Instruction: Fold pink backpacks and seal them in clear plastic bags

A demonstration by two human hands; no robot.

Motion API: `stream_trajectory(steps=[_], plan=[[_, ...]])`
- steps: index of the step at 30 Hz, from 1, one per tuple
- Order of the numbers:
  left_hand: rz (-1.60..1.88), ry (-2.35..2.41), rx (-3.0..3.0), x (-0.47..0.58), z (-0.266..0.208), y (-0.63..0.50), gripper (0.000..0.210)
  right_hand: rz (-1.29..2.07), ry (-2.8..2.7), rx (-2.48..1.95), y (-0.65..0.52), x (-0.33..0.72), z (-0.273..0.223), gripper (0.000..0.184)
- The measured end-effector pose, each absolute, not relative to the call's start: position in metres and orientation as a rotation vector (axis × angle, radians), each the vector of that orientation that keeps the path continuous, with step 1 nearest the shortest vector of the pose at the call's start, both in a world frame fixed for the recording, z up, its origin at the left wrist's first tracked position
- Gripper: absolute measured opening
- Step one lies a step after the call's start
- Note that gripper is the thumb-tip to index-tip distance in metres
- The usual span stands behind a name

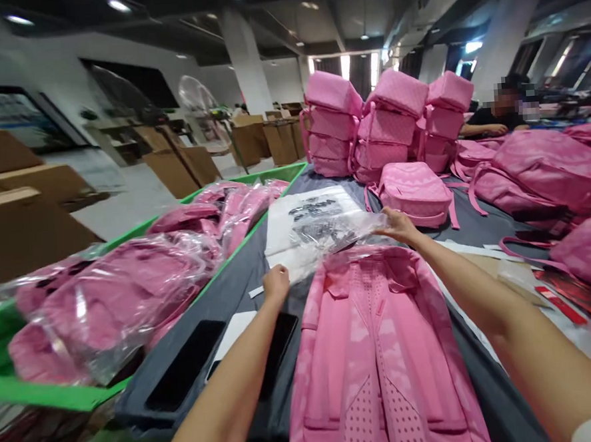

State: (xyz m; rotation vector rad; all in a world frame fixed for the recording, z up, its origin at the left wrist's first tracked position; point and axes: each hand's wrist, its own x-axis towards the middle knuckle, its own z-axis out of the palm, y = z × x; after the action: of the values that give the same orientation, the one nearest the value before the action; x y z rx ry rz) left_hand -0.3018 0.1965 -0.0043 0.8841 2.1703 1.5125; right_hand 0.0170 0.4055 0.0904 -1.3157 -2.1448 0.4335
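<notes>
A pink backpack [323,352] lies in front of me with its straps and back panel facing up. Beyond its top end, a clear plastic bag [334,235] is stretched between my hands. My left hand [276,283] is closed on the bag's near left edge. My right hand [396,225] grips the bag's right edge, just above the backpack's top right. The bag overlaps a stack of white printed plastic bags [286,225] and seems to meet the top of the backpack; whether it covers any of it I cannot tell.
On the left, a green-edged bin [50,394] holds several plastic-wrapped pink backpacks [114,292]. Two dark phones, one a black phone [187,364], lie by my left forearm. Stacked pink bags [389,122] stand at the back; more backpacks [547,172] lie right. A person [502,112] sits beyond.
</notes>
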Motion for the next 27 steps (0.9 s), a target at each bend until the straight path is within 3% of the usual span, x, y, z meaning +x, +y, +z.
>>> stream_trajectory(steps=[3, 6, 9, 14, 17, 21, 23, 27], plan=[[1.639, 1.984, 0.660, -0.305, -0.003, 0.231, 0.025, 0.508, -2.108, -1.403, 0.412, 0.057, 0.082, 0.013], [1.768, 1.792, 0.558, -0.296, -0.001, 0.259, 0.031, 0.548, -1.897, -1.537, 0.415, 0.087, 0.070, 0.009], [1.865, 1.656, 0.577, -0.284, 0.001, 0.277, 0.040, 0.687, -1.758, -1.536, 0.419, 0.092, 0.056, 0.017], [1.903, 1.651, 0.827, -0.289, -0.007, 0.275, 0.027, 0.829, -1.713, -1.348, 0.414, 0.095, 0.034, 0.035], [1.699, 1.792, 1.292, -0.308, -0.016, 0.265, 0.020, 0.769, -1.912, -1.138, 0.399, 0.115, 0.023, 0.033], [1.404, 1.821, 1.653, -0.326, -0.029, 0.257, 0.012, 0.596, -2.423, -1.005, 0.386, 0.139, 0.020, 0.015], [1.149, 1.767, 1.908, -0.326, -0.037, 0.253, 0.004, 0.491, -2.722, -0.962, 0.382, 0.143, 0.019, 0.023], [0.863, 1.770, 1.994, -0.309, -0.054, 0.244, 0.009, 0.503, -2.797, -1.346, 0.362, 0.139, 0.009, 0.019]])
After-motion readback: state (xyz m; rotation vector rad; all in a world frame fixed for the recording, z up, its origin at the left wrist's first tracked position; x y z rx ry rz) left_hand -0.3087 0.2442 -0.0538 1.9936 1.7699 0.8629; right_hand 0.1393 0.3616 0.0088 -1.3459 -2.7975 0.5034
